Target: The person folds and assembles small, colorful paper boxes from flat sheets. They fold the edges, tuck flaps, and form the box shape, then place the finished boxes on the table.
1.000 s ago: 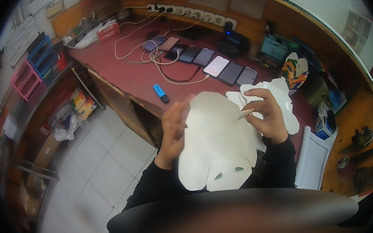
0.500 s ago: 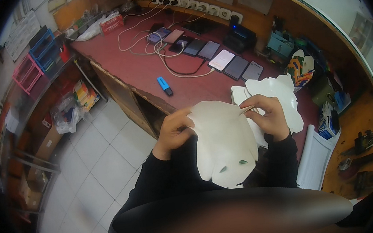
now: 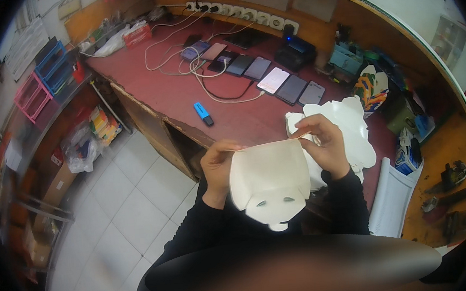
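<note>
Pinched a folded white cardboard box blank (image 3: 269, 183) at its top edge: left hand (image 3: 218, 166) at 10 o'clock, right hand (image 3: 323, 146) at 2 o'clock.

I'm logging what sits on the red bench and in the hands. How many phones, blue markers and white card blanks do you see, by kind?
Phones or tablets lying flat in the row: 8, as far as I can tell
Blue marker: 1
White card blank held by left hand and right hand, partly folded: 1
Stack of flat white blanks on the bench: 1 stack, sheets uncountable
Total: 11
</note>
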A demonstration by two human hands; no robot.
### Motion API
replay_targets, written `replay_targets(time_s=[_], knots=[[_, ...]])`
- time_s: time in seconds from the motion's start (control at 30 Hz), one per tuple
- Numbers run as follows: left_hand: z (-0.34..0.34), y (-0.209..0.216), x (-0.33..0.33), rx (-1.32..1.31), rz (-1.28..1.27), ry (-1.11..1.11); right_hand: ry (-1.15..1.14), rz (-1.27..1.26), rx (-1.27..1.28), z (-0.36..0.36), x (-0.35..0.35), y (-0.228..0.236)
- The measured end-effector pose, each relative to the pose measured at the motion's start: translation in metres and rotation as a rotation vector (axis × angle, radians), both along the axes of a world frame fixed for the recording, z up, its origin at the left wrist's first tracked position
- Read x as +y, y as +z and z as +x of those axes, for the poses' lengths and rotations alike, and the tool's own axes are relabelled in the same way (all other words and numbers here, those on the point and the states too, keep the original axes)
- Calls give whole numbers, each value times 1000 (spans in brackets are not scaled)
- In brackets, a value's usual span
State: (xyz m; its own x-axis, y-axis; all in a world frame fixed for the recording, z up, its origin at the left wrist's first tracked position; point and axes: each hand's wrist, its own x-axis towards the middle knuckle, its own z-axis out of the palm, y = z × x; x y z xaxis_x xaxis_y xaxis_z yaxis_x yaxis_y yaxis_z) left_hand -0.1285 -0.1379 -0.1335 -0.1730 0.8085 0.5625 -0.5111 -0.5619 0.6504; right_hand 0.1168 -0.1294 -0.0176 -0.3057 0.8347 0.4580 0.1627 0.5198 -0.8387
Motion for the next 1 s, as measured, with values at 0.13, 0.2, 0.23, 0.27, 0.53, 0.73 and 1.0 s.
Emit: replay_targets(time_s=[0.13,0.2,0.23,0.27,0.53,0.73,1.0], knots=[[-12,11,19,281,379,235,599,-145,430,-7,30,-25],[-28,21,37,599,600,490,585,-237,342,-3,36,-34],[-34,24,45,660,615,535,550,-181,257,1,38,-35],[-38,27,53,715,608,592,525,-113,176,4,38,-36],[-23,40,30,727,-2,828,42,268,-140,-20,29,-43],[-2,46,-17,484,-42,363,-107,453,-108,-28,20,-41],[-3,59,-20,-50,-390,-407,82,611,-12,-47,-5,-20]])
